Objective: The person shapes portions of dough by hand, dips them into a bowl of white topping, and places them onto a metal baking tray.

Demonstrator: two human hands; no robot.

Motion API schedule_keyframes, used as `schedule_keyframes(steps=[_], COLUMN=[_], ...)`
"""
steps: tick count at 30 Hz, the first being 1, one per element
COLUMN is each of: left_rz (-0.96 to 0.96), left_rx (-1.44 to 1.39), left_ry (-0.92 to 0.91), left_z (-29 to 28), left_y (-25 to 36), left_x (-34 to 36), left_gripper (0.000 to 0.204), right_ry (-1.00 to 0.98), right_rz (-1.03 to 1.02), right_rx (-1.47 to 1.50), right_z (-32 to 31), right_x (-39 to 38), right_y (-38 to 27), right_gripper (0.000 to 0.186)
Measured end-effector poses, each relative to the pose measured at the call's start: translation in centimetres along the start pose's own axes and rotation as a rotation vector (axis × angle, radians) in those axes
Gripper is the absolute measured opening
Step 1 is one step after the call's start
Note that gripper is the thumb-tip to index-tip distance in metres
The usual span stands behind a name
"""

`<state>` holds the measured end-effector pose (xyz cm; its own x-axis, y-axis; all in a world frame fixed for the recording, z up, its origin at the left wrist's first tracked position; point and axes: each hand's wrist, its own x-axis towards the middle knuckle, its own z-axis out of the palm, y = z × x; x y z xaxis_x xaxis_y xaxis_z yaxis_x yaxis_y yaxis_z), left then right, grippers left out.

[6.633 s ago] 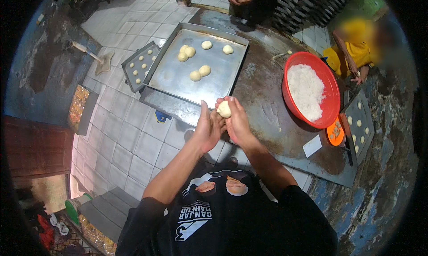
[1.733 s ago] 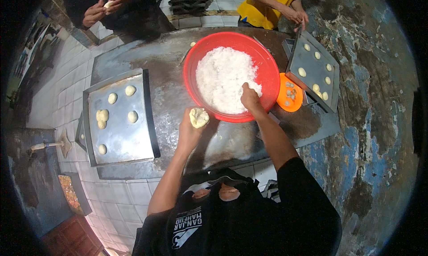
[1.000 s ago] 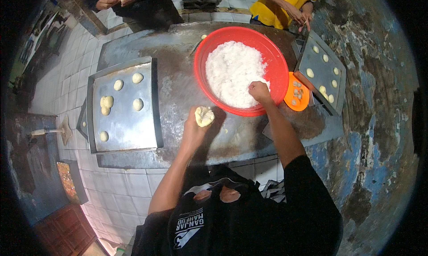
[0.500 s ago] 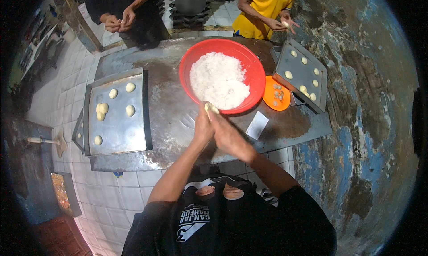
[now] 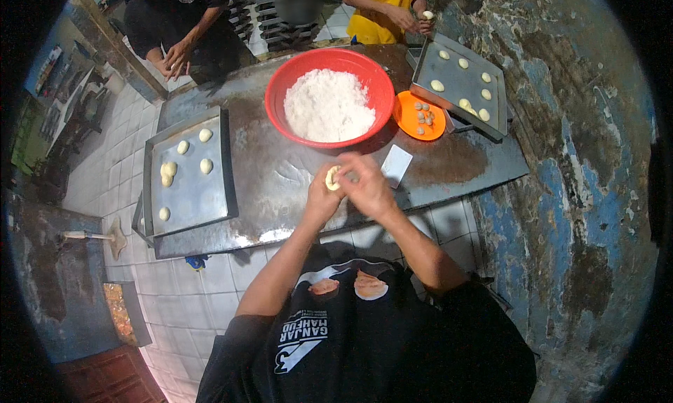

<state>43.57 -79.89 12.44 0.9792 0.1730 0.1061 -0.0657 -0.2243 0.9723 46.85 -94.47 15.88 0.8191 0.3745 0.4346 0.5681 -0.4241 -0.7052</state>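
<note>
In my left hand [image 5: 322,201] lies a small pale piece of dough [image 5: 332,178], flattened, with my fingers curled round it. Over its right side is my right hand [image 5: 368,187], fingers bent and their tips at the dough; motion smears them, so I cannot tell if they grip it. Both hands are above the near part of the metal table, just below a large red bowl [image 5: 275,124] of white, crumbly filling [image 5: 328,105]. To the bowl's right sits an orange plate [image 5: 403,122] with several small greyish balls [image 5: 425,115].
On the left stands a metal tray [image 5: 193,196] with several dough balls [image 5: 206,166]; another tray [image 5: 456,87] with dough balls is tilted at the right. A white card [image 5: 397,166] lies near my right hand. Across the metal table [image 5: 259,213] two people work with their hands.
My hands have parted from being pressed together; the dough now shows in my left hand, with my right fingers over it. They are farther from the bowl. The view has shifted slightly.
</note>
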Motion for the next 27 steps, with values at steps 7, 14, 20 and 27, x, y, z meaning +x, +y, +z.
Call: schedule_keyframes(steps=[7, 14, 20, 27], left_rz=[-0.215, -0.215, -0.543, -0.301], left_rx=[-0.337, 0.264, -0.464, -0.356], left_ry=[-0.030, -0.268, 0.090, 0.484], left_z=[-0.7, -6.7, -11.8, -17.9], left_y=[3.9, 3.7, 3.6, -0.1], left_x=[-3.4, -6.8, -9.0, -10.3], left_gripper=[0.056, 0.054, 0.065, 0.057], right_ry=[-0.038, -0.601, -0.037, -0.434], right_rz=[0.465, 0.161, -0.283, 0.810], right_rx=[0.853, 0.485, 0.382, 1.241], right_z=[-1.6, 1.5, 9.4, 21.0], right_x=[-2.0, -1.0, -2.7, -2.3], right_y=[2.2, -3.4, -8.4, -13.4], right_gripper=[0.060, 0.040, 0.050, 0.041])
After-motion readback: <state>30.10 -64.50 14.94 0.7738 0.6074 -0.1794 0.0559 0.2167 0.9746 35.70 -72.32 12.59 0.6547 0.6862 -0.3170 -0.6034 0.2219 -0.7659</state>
